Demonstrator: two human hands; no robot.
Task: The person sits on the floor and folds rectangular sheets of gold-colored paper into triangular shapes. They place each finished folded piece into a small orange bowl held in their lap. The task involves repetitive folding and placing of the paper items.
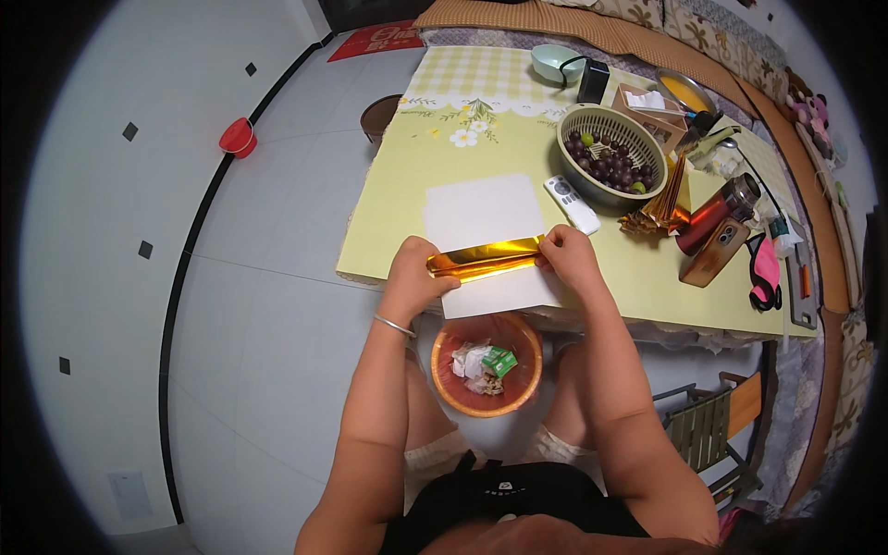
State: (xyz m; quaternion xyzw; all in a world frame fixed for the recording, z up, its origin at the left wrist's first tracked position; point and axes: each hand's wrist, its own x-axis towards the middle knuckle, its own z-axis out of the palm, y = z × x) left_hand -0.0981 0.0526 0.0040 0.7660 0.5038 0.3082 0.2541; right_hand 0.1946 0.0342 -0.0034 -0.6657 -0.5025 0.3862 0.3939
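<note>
Between my two hands stretches a strip of shiny gold foil paper (488, 258), creased along its length. My left hand (415, 273) pinches its left end, thumb along the lower edge. At the other end my right hand (566, 255) grips it with thumb and fingers. Under the foil lies a white sheet of paper (481, 208) on the table, its near part reaching over the front edge. Beyond my right hand rests a white remote control (572, 204). Folded gold foil pieces (661, 208) stand in a fanned bunch farther right.
A green basin with a colander of grapes (610, 162) stands behind the remote. To the right are a red thermos (717, 215), a phone (714, 252) and a pink eye mask (764, 268). Below the table edge, between my legs, sits a waste bin (442, 387); a folding chair (698, 430) is at right.
</note>
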